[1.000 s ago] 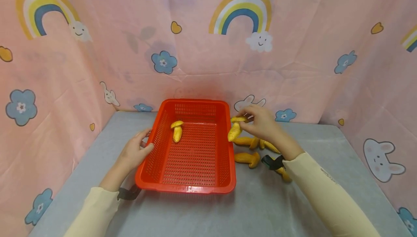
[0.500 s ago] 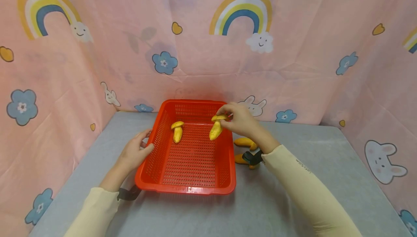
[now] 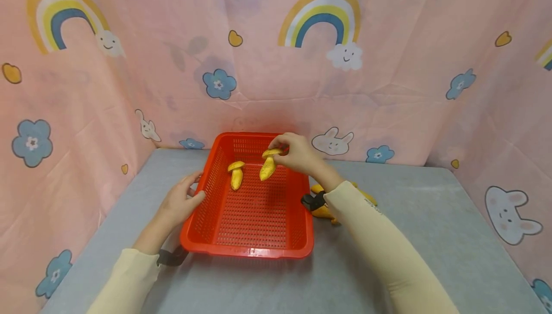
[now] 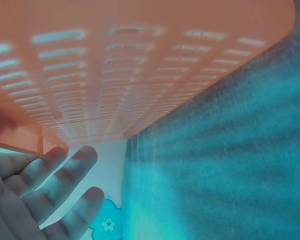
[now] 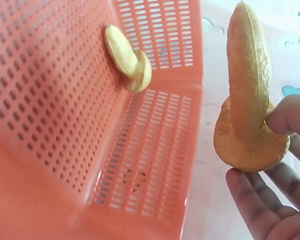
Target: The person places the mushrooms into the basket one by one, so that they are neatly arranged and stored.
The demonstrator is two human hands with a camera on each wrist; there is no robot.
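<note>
A yellow mushroom [image 3: 268,166] with a thick stem hangs over the red basket [image 3: 247,251], cap up and stem down. My right hand [image 3: 297,153] pinches it by the cap between thumb and fingers. The right wrist view shows this mushroom [image 5: 247,90] near the basket's rim, thumb beside the stem and fingertips at the cap. A second yellow mushroom [image 3: 236,176] lies inside the basket towards the left wall. At the basket's left side rests my left hand [image 3: 178,201], thumb at the rim. Its fingers [image 4: 65,177] are extended outside the slotted wall in the left wrist view.
More yellow mushrooms [image 3: 322,212] lie on the grey table [image 3: 414,218] right of the basket, partly hidden by the right forearm. A pink patterned cloth [image 3: 267,98] hangs behind the table and along both sides.
My right hand has carried the mushroom leftward from beyond the basket's right rim to above its inside. My left hand and the basket have stayed in place.
</note>
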